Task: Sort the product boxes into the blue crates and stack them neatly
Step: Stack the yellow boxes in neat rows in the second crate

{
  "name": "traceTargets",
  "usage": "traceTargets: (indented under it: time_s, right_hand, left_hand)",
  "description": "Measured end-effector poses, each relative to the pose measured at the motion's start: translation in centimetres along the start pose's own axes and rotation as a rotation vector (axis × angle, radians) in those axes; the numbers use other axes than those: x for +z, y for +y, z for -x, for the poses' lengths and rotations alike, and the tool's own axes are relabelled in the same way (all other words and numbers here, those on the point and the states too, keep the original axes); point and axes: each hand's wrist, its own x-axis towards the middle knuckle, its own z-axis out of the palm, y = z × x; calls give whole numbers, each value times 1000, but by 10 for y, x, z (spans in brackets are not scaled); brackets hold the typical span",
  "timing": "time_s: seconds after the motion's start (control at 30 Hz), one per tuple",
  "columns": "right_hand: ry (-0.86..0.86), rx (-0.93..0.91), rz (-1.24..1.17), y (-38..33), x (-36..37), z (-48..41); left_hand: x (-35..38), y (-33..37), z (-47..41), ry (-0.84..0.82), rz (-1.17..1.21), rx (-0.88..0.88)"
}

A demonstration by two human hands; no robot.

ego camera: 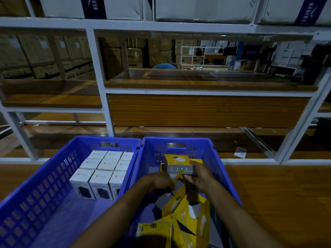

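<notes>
Two blue crates stand side by side on a wooden surface. The left crate (41, 178) holds several white product boxes (103, 165) upright in neat rows at its far end. The right crate (213, 153) holds a loose heap of yellow product boxes (189, 212). My right hand (198, 176) grips a yellow and grey box (179, 164) over the far part of the right crate. My left hand (159, 181) is curled down among the yellow boxes; what it grips is hidden.
A white metal rack with wooden shelves (206, 85) rises right behind the crates. White cartons (197, 9) sit on its top level. A small clear packet (240, 152) lies on the low shelf at right. A person in blue (164, 66) is visible far behind.
</notes>
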Motion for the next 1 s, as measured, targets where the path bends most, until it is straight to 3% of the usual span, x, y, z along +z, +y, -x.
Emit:
traceTargets:
  time_s: [0.27, 0.33, 0.47, 0.6, 0.7, 0.83, 1.0]
  right_hand:
    - [73, -74, 110, 21, 9, -2]
    - [83, -93, 182, 30, 13, -1]
    - [66, -77, 164, 40, 15, -5]
    - [89, -114, 248, 44, 13, -8]
    - [77, -254, 520, 48, 13, -9]
    - [181, -455, 1175, 56, 13, -12]
    - [199, -554, 1284, 54, 14, -15]
  left_hand:
    - [1, 0, 3, -250, 75, 50]
    - [1, -2, 0, -142, 35, 40]
    - [-12, -14, -16, 247, -571, -38]
    - [-8, -21, -35, 250, -539, -167]
    - [-5, -24, -47, 272, -559, -191]
    - [-4, -27, -63, 339, -521, -227]
    - [2, -26, -76, 379, -446, -259]
